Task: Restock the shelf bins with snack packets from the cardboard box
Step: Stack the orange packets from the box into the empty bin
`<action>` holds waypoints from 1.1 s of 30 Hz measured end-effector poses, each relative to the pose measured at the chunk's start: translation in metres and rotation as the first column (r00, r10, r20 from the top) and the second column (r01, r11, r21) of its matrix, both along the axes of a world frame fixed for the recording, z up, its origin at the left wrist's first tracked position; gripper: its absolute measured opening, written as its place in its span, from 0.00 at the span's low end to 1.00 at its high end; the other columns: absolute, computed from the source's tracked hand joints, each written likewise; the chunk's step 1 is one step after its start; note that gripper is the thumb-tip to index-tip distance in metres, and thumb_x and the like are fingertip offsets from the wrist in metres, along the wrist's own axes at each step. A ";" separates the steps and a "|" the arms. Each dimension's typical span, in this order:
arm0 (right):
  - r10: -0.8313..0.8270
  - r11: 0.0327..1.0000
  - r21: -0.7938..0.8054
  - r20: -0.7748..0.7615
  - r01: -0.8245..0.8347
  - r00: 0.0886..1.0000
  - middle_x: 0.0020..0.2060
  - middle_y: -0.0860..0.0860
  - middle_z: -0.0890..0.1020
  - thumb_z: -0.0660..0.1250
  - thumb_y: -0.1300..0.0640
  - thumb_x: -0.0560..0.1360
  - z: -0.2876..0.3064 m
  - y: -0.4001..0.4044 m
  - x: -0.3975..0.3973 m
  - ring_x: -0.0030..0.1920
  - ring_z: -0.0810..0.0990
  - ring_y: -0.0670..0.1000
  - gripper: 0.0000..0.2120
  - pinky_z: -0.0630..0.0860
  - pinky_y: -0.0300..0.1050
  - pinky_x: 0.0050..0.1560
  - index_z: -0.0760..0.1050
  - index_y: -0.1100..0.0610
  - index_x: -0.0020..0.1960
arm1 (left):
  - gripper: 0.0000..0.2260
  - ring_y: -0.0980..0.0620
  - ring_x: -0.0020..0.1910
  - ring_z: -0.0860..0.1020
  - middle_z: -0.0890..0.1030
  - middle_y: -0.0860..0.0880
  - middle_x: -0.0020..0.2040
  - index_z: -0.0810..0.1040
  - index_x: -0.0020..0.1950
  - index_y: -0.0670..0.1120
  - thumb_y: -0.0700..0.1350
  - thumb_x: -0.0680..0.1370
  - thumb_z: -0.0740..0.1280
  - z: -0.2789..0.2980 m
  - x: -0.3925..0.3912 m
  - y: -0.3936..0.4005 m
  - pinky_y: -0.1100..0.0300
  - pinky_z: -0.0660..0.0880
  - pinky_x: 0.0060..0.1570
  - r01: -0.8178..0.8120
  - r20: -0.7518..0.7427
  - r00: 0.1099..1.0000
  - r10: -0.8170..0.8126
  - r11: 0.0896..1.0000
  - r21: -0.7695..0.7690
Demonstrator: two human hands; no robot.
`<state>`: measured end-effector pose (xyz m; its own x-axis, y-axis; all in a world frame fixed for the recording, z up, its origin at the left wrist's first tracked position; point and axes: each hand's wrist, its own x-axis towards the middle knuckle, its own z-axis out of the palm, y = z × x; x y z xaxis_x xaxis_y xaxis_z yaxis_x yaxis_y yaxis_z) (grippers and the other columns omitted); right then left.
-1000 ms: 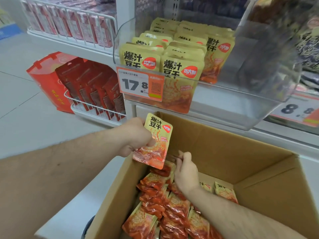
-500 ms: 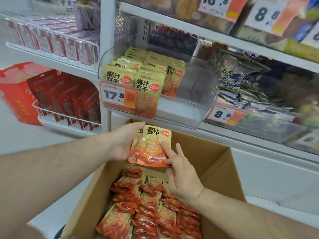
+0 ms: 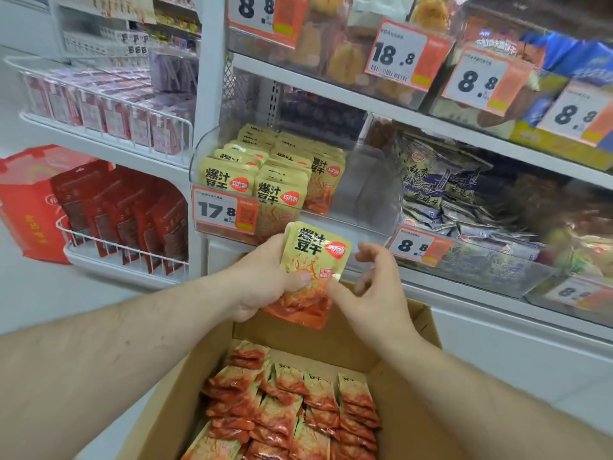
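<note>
My left hand point(image 3: 262, 280) grips a small stack of yellow-and-orange snack packets point(image 3: 313, 257), held upright just below the clear shelf bin point(image 3: 361, 194). That bin holds rows of the same yellow packets point(image 3: 265, 174) on its left side; its right side shows bare plastic. My right hand point(image 3: 374, 293) hovers beside the held packets, fingers loosely curled, its thumb tip at their lower right edge. Below both hands the open cardboard box point(image 3: 335, 340) holds several rows of packets point(image 3: 292, 406).
An orange price tag 17.8 point(image 3: 225, 210) hangs on the bin front. A neighbouring bin of dark packets point(image 3: 464, 200) sits to the right. White wire baskets with red packs point(image 3: 126, 210) and a red bag point(image 3: 26, 200) stand left. More bins fill the upper shelf point(image 3: 398, 54).
My left hand has lifted the packets from over the box up towards the bin front. My right hand added a packet to the stack, then came off it and now hangs beside it.
</note>
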<state>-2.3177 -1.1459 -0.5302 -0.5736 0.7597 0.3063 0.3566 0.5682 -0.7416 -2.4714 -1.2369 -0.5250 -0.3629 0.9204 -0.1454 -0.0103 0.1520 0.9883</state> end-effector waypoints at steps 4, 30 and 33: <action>0.173 0.899 -0.405 -0.024 -0.168 0.985 0.50 0.50 0.86 0.76 0.60 0.71 0.020 0.016 -0.005 0.51 0.84 0.51 0.17 0.80 0.48 0.54 0.77 0.55 0.57 | 0.19 0.54 0.57 0.80 0.82 0.50 0.56 0.69 0.62 0.54 0.33 0.79 0.66 0.008 0.003 0.004 0.55 0.75 0.61 0.137 0.000 0.991 -0.137 0.990 0.011; -0.263 0.910 -0.297 0.126 0.290 0.956 0.49 0.54 0.84 0.82 0.58 0.62 0.042 0.180 -0.146 0.50 0.83 0.56 0.23 0.82 0.54 0.54 0.80 0.56 0.54 | 0.39 0.38 0.73 0.24 0.25 0.44 0.76 0.36 0.80 0.54 0.48 0.78 0.59 -0.001 -0.035 0.037 0.36 0.33 0.73 -0.260 -0.992 0.017 -0.125 0.957 -0.125; -0.299 0.880 -0.350 0.120 0.322 0.947 0.51 0.56 0.83 0.83 0.57 0.61 0.032 0.190 -0.156 0.50 0.83 0.57 0.28 0.82 0.55 0.53 0.78 0.59 0.58 | 0.39 0.38 0.73 0.24 0.25 0.44 0.76 0.35 0.79 0.56 0.45 0.78 0.59 -0.004 -0.039 0.036 0.38 0.34 0.74 -0.240 -0.991 0.061 -0.117 0.962 -0.128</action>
